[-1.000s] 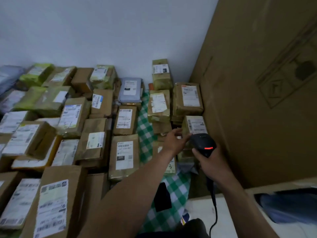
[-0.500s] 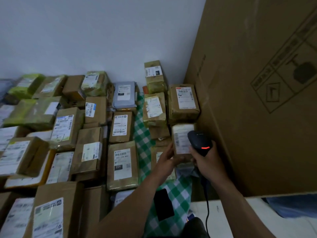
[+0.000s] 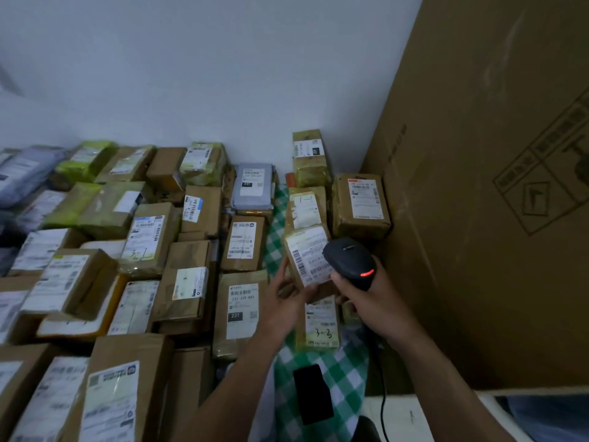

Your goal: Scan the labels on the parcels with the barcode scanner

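Nearest you, left of the large carton [image 3: 478,218], a dark flat object [image 3: 312,393] lies on the green checked cloth [image 3: 344,371]. Just beyond it your right hand [image 3: 366,295], the hand closer to the carton, is wrapped tight round the handle of the barcode scanner [image 3: 349,261]. The scanner's red light is on and its cable [image 3: 382,406] drops back toward you. Your left hand [image 3: 283,298], on the side away from the carton, grips the near edge of the held parcel [image 3: 306,282] with curled fingers and keeps it raised over a parcel marked 3-3 [image 3: 320,327]. The label [image 3: 310,255] faces up at you, its long axis running away from you and leaning a little toward the carton. The scanner head sits right at the label's carton-side edge and covers part of it, while the longest barcode runs down the far-from-carton edge. So the code lies to the left of the scanner, and you probably need to turn or draw the head that way. Farther off, more parcels [image 3: 361,205] stand against the carton's foot.
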Tool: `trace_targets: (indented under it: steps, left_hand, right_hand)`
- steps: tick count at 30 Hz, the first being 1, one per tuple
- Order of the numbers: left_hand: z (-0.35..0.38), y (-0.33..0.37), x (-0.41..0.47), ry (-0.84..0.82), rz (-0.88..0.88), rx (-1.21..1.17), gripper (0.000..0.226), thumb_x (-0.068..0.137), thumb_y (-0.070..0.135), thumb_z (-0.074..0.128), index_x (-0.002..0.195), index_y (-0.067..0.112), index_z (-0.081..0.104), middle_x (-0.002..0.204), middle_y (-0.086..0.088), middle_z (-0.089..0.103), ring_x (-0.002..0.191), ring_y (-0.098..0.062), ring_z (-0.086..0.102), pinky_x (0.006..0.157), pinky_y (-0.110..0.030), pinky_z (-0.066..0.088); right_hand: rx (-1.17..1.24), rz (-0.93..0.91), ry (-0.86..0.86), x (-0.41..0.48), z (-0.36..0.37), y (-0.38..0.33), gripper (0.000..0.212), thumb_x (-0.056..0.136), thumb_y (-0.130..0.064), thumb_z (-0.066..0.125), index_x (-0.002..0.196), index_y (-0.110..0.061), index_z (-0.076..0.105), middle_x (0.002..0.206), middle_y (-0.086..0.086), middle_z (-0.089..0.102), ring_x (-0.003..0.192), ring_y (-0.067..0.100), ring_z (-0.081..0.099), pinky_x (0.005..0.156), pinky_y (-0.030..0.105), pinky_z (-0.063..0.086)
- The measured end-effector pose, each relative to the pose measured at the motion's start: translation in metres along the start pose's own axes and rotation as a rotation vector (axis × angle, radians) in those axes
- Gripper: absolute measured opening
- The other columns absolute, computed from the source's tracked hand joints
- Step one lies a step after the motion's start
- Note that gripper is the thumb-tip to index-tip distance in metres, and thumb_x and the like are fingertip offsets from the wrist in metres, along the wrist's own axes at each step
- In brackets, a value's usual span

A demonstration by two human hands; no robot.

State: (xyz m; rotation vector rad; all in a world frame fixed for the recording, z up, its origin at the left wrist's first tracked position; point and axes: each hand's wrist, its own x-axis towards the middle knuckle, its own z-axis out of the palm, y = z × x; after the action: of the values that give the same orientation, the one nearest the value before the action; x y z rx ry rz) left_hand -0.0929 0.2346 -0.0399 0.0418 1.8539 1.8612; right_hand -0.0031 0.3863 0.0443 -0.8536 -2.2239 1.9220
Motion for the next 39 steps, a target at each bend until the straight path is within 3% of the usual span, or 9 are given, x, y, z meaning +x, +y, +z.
trace_targets:
  steps: [4, 7, 12, 16, 21, 27, 32, 35, 39]
  left_hand:
    - [-0.027, 0.012, 0.013, 0.12, 0.073, 0.016, 0.072, 0.085, 0.018, 0.084, 0.136, 0.054, 0.049, 0.116, 0.013, 0.071, 0.102, 0.005, 0.068, 0.075, -0.012, 0.054]
    - [-0.044, 0.018, 0.026, 0.179, 0.106, 0.03, 0.065, 0.086, 0.016, 0.083, 0.127, 0.055, 0.049, 0.113, 0.009, 0.075, 0.102, 0.0, 0.07, 0.075, -0.011, 0.054]
    - [-0.061, 0.012, 0.042, 0.228, 0.059, 0.024, 0.084, 0.082, 0.019, 0.087, 0.151, 0.042, 0.044, 0.117, 0.006, 0.076, 0.11, -0.011, 0.071, 0.095, -0.036, 0.058]
    - [-0.064, 0.011, 0.044, 0.253, 0.051, 0.002, 0.078, 0.083, 0.014, 0.085, 0.148, 0.037, 0.049, 0.116, 0.004, 0.076, 0.109, -0.01, 0.071, 0.083, -0.021, 0.057]
    - [-0.065, 0.008, 0.044, 0.246, 0.03, 0.006, 0.075, 0.084, 0.018, 0.085, 0.146, 0.04, 0.048, 0.11, 0.008, 0.078, 0.107, -0.009, 0.072, 0.095, -0.035, 0.056]
    - [-0.062, 0.011, 0.04, 0.246, 0.024, -0.018, 0.077, 0.083, 0.013, 0.085, 0.142, 0.044, 0.046, 0.116, 0.002, 0.076, 0.109, -0.011, 0.071, 0.093, -0.03, 0.057]
    - [-0.068, 0.029, 0.024, 0.23, 0.059, 0.075, 0.055, 0.092, 0.019, 0.078, 0.124, 0.054, 0.05, 0.117, 0.01, 0.075, 0.107, -0.003, 0.07, 0.08, -0.013, 0.054]
    - [-0.086, 0.05, 0.004, 0.269, 0.127, 0.154, 0.043, 0.097, 0.028, 0.072, 0.134, 0.043, 0.057, 0.119, 0.019, 0.072, 0.111, 0.0, 0.066, 0.079, -0.008, 0.049]
    - [-0.14, 0.081, -0.028, 0.399, 0.207, 0.33, 0.042, 0.097, 0.036, 0.067, 0.138, 0.04, 0.058, 0.118, 0.025, 0.069, 0.106, 0.008, 0.062, 0.089, -0.018, 0.049]
  right_hand:
    - [-0.077, -0.008, -0.077, 0.006, 0.007, -0.008, 0.054, 0.087, -0.041, 0.081, 0.134, -0.035, 0.055, 0.11, -0.008, 0.073, 0.074, 0.014, 0.075, 0.072, 0.033, 0.059]
    - [-0.132, -0.006, -0.169, 0.004, 0.016, -0.016, 0.05, 0.088, -0.041, 0.081, 0.132, -0.036, 0.058, 0.114, -0.013, 0.073, 0.088, 0.007, 0.074, 0.069, 0.021, 0.058]
    - [-0.186, -0.006, -0.226, 0.003, 0.032, -0.025, 0.041, 0.091, -0.041, 0.078, 0.126, -0.04, 0.058, 0.1, -0.007, 0.077, 0.079, 0.009, 0.074, 0.061, 0.022, 0.055]
    - [-0.212, 0.015, -0.268, 0.002, 0.035, -0.031, 0.036, 0.092, -0.044, 0.075, 0.124, -0.044, 0.057, 0.086, -0.001, 0.077, 0.064, 0.005, 0.066, 0.057, 0.02, 0.05]
    - [-0.219, 0.012, -0.271, 0.003, 0.039, -0.03, 0.04, 0.092, -0.044, 0.076, 0.127, -0.043, 0.058, 0.084, -0.002, 0.077, 0.064, 0.004, 0.066, 0.059, 0.023, 0.05]
    - [-0.241, -0.006, -0.276, 0.003, 0.042, -0.029, 0.038, 0.093, -0.043, 0.075, 0.127, -0.041, 0.059, 0.08, -0.002, 0.077, 0.059, 0.001, 0.064, 0.055, 0.02, 0.048]
    - [-0.19, -0.036, -0.25, 0.008, 0.052, -0.027, 0.046, 0.087, -0.049, 0.078, 0.127, -0.042, 0.057, 0.105, -0.01, 0.073, 0.075, 0.004, 0.066, 0.061, 0.021, 0.048]
    - [-0.179, -0.07, -0.267, 0.016, 0.067, -0.029, 0.055, 0.083, -0.057, 0.079, 0.132, -0.042, 0.057, 0.104, -0.013, 0.07, 0.083, 0.004, 0.063, 0.072, 0.025, 0.047]
    - [-0.187, -0.127, -0.386, 0.018, 0.096, -0.045, 0.032, 0.092, -0.041, 0.077, 0.118, -0.048, 0.059, 0.088, -0.02, 0.068, 0.067, -0.008, 0.061, 0.064, 0.016, 0.045]
